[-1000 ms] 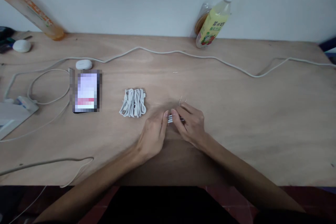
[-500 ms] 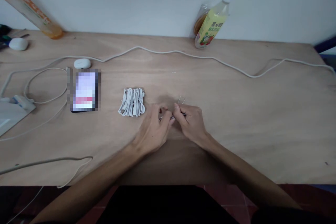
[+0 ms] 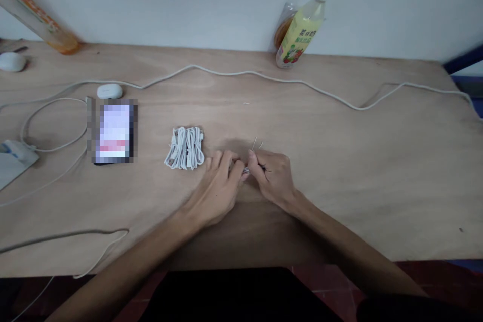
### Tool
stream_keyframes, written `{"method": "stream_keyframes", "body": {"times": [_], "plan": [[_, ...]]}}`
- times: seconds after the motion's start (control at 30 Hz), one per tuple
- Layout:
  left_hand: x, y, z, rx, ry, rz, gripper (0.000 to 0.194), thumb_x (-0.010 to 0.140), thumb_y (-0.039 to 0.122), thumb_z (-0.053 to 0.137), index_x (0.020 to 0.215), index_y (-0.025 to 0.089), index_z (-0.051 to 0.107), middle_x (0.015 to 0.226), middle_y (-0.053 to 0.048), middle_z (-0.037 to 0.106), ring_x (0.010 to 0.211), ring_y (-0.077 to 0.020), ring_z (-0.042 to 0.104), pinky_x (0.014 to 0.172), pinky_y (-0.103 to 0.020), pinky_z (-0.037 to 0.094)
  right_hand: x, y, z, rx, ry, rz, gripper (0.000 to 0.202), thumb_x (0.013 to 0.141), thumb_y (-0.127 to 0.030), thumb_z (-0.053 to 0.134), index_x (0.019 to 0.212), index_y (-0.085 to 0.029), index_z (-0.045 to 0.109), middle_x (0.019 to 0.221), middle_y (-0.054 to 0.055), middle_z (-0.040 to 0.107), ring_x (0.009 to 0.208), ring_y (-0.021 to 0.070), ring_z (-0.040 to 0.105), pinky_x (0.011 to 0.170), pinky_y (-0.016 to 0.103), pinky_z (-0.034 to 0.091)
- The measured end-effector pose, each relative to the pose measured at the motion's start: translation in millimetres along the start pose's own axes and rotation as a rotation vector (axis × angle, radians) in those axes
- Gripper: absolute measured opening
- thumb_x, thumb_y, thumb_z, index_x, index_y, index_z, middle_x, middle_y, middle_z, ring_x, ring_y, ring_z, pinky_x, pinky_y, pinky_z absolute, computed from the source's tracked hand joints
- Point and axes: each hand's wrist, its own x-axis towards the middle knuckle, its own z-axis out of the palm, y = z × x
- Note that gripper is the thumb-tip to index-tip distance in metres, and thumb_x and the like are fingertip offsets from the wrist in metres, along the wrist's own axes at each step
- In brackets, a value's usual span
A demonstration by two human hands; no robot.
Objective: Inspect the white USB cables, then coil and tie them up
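Observation:
My left hand (image 3: 221, 181) and my right hand (image 3: 274, 173) meet over the middle of the table, fingers curled in. Between them shows a short piece of a white cable (image 3: 245, 170), which both hands grip; the rest of it is hidden by my fingers. Two thin pale strands (image 3: 256, 144) stick up just beyond my right thumb, and I cannot tell what they are joined to. Left of my left hand lie bundled white cables (image 3: 184, 148), folded and tied side by side, with their plugs showing.
A phone (image 3: 114, 132) with a lit, blurred screen and a white earbud case (image 3: 109, 91) lie to the left. A long white cord (image 3: 264, 77) runs across the back. A yellow-labelled bottle (image 3: 300, 32) and an orange-tinted bottle (image 3: 49, 27) lean at the wall. A tiny white scrap (image 3: 246, 103) lies mid-table.
My left fingers have closed in over the cable, covering the gap that showed between them. My right hand keeps its grip. The whole view has shifted slightly.

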Motion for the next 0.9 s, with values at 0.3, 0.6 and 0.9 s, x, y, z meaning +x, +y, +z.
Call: {"method": "stream_keyframes", "body": {"times": [0.3, 0.6, 0.9], "plan": [[-2.0, -2.3, 6.3, -0.261, -0.094, -0.009, 0.04, 0.121, 0.03, 0.028, 0.103, 0.018, 0.061, 0.099, -0.009, 0.067, 0.09, -0.0259, 0.06, 0.079, -0.04, 0.052, 4.3, 9.7, -7.5, -0.084, -0.022, -0.196, 0.051, 0.111, -0.017, 0.048, 0.061, -0.024, 0.047, 0.053, -0.004, 0.047, 0.048, 0.0121, 0.038, 0.051, 0.031, 0.033], [-3.6, -2.4, 9.6, -0.276, -0.139, -0.039, 0.038, 0.121, 0.03, 0.026, 0.101, 0.02, 0.057, 0.101, -0.008, 0.066, 0.095, -0.0262, 0.063, 0.084, -0.042, 0.057, 7.4, 10.6, -7.3, -0.109, 0.017, -0.304, 0.05, 0.111, -0.012, 0.049, 0.063, -0.024, 0.046, 0.055, -0.003, 0.05, 0.049, 0.0123, 0.043, 0.051, 0.031, 0.033], [-2.8, -0.9, 4.4, -0.515, -0.091, -0.229, 0.027, 0.119, 0.032, 0.03, 0.1, 0.024, 0.048, 0.096, -0.005, 0.062, 0.086, -0.0224, 0.061, 0.08, -0.04, 0.056, 8.3, 13.6, -15.6, 0.038, 0.184, 0.224, 0.035, 0.112, -0.026, 0.043, 0.093, -0.022, 0.071, 0.07, 0.0, 0.067, 0.06, 0.0162, 0.061, 0.061, 0.03, 0.045]]}}
